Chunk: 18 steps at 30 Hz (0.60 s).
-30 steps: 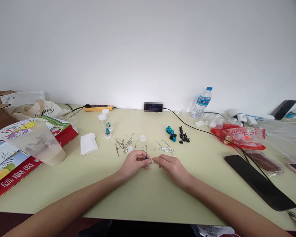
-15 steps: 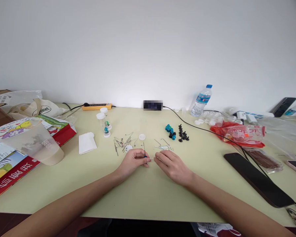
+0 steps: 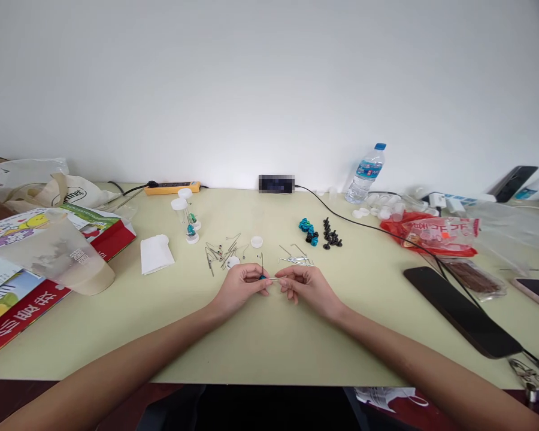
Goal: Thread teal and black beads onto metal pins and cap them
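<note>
My left hand (image 3: 245, 286) pinches a small blue part (image 3: 263, 277) with a thin metal pin standing up from it. From the right, my right hand (image 3: 309, 287) grips a slim metal hex key (image 3: 273, 279) between thumb and fingertips, its end at the blue part. How the two fit together is hidden by the fingers. Just beyond my hands lie several loose hex keys (image 3: 296, 258) and, to the left, a scatter of thin metal pins (image 3: 222, 254). A round white cap (image 3: 256, 242) rests farther back.
Blue pieces (image 3: 308, 230) and black pieces (image 3: 330, 233) lie right of centre. Clear tubes (image 3: 191, 224) with white caps stand left. A cup (image 3: 81, 257) leans on a red box. A water bottle (image 3: 366, 173), red bag (image 3: 435, 233) and black power bank (image 3: 460, 311) occupy the right.
My right hand has turned, its fingers now curling lower beneath the hex key. The left hand keeps its pinch on the blue part. The whole view has shifted slightly.
</note>
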{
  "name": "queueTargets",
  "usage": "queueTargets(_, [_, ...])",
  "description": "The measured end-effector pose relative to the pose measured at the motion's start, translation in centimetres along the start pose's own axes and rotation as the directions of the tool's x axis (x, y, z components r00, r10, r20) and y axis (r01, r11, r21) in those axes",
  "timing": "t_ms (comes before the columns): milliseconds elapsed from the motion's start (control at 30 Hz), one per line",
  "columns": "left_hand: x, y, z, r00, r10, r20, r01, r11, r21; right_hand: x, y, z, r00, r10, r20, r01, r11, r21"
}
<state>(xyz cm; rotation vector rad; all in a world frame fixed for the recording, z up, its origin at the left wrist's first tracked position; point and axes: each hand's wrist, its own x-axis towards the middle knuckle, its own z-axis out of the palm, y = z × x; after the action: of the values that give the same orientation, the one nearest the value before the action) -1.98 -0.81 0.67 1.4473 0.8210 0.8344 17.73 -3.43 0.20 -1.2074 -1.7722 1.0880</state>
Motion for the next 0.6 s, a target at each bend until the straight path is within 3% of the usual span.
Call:
queueTargets(67, [0.1, 0.0, 0.0, 1.0, -0.01, -0.006, 0.01, 1.0, -0.005, 0.0, 0.0, -0.1, 0.999, -0.051, -0.002, 0.051, 0.998, -0.049])
queueTargets(133, [0.1, 0.0, 0.0, 1.0, -0.025, -0.012, 0.025, 0.999, -0.021, 0.0, -0.3, -0.4, 0.98, -0.2, -0.002, 0.193, 0.947, -0.257])
queueTargets(167, [0.2, 0.0, -0.1, 0.999, -0.029, -0.016, 0.029, 0.999, -0.033, -0.1, -0.4, -0.6, 0.955, -0.297, 0.022, 0.281, 0.876, -0.392])
queueTargets(233, [0.2, 0.0, -0.1, 0.999, -0.033, -0.02, 0.032, 0.998, -0.055, -0.2, -0.8, -1.0, 0.876, -0.459, 0.146, 0.443, 0.646, -0.622])
queueTargets(300, [0.2, 0.1, -0.1, 0.999, -0.039, -0.015, 0.038, 0.997, -0.061, -0.4, -0.9, -1.3, 0.808, -0.518, 0.281, 0.531, 0.436, -0.726])
queueTargets(333, [0.1, 0.2, 0.0, 0.999, -0.043, -0.011, 0.042, 0.998, -0.055, -0.5, -1.0, -1.3, 0.795, -0.518, 0.314, 0.546, 0.387, -0.743])
queueTargets(400, [0.0, 0.4, 0.1, 0.999, -0.047, 0.0, 0.047, 0.998, -0.033, -0.6, -1.0, -1.2, 0.812, -0.498, 0.304, 0.537, 0.434, -0.724])
queueTargets(533, [-0.1, 0.7, 0.2, 0.999, -0.032, 0.027, 0.032, 0.999, -0.004, -0.5, -1.0, -1.0, 0.907, -0.375, 0.192, 0.417, 0.743, -0.523])
queueTargets(600, [-0.1, 0.8, 0.2, 0.999, -0.032, 0.033, 0.032, 0.999, -0.003, -0.4, -1.0, -0.9, 0.924, -0.35, 0.156, 0.378, 0.761, -0.527])
